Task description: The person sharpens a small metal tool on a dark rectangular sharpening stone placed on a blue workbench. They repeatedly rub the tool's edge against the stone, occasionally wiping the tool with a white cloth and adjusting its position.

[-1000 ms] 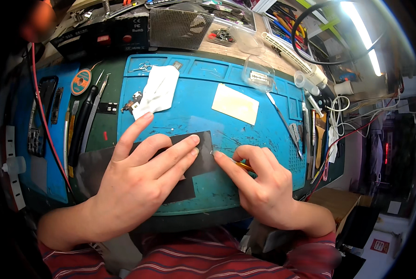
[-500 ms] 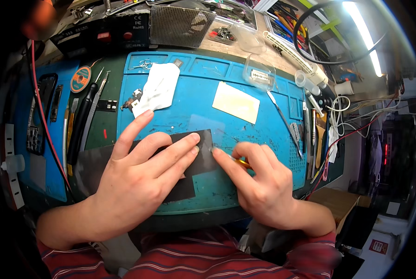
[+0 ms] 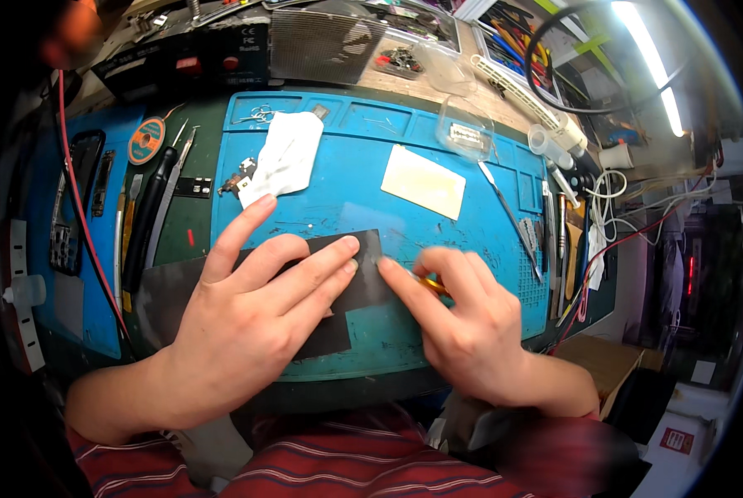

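**Two hands on a dark sheet at the blue work mat**

The left hand point(image 3: 247, 324) lies flat and open, palm down, on a thin dark grey rectangular sheet point(image 3: 363, 278) that rests on the blue silicone work mat point(image 3: 363, 166). Its fingers are spread; the index finger points up and away, and the middle and ring fingertips press near the right edge of the sheet. It grips nothing, it only presses down.

The right hand point(image 3: 463, 319) is loosely curled just beside the right edge of the same sheet. Its index fingertip touches the mat close to the left fingertips. Between thumb and fingers it pinches a small orange-yellow object point(image 3: 431, 285); most of this object is hidden, so its kind cannot be told.

The sheet sits at the near part of the mat, partly under the left hand, with its left end reaching over the dark green mat point(image 3: 180, 224).

Further on the blue mat lie a crumpled white tissue point(image 3: 282, 158) and a pale yellow rectangular card point(image 3: 422, 181). Metal tweezers point(image 3: 504, 207) lie to the right. A black pen-like tool point(image 3: 149, 216) lies on the green mat at the left
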The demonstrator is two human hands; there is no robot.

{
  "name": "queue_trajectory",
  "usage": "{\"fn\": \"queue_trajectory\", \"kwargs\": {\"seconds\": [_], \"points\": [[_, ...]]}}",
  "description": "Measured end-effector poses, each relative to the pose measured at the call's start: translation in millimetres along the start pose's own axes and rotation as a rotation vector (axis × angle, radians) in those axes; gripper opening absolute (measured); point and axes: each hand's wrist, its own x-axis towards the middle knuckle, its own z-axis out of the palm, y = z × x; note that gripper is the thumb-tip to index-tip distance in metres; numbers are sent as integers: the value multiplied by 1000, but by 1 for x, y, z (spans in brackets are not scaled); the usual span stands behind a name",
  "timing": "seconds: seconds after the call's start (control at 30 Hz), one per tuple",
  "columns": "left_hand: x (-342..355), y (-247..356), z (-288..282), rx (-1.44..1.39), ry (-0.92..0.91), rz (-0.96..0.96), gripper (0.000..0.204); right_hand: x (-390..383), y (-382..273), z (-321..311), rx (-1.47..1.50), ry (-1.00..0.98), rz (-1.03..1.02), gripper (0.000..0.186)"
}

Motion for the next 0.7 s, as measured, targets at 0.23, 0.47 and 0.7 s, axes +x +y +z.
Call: {"fn": "queue_trajectory", "kwargs": {"seconds": [0.23,0.47,0.7], "points": [[1,0,1,31,7,21,54,6,4,2,-42,5,-36,50],[3,-7,-3,-60,30,62,42,15,16,-6,214,196,94,49],[23,-39,-12,-30,393,-136,35,43,6,-7,492,283,139,26]]}}
